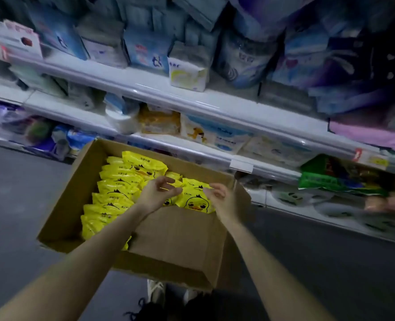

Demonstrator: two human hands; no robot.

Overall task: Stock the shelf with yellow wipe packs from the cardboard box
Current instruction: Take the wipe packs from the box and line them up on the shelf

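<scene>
I have my left hand (157,193) and right hand (222,196) loosely curled and empty above the cardboard box (87,179), the duck-faced yellow wipe pack (197,202) lying face-up just below and between them, about equally near both.

Just beneath the fingers (164,180), the yellow wipe packs (115,193) are glossy, crinkled plastic film. Around them, the cardboard box (173,242) is matt brown paperboard, creased. Beyond the fingers, the shelf (192,100) edge looks like smooth, shiny plastic.
</scene>
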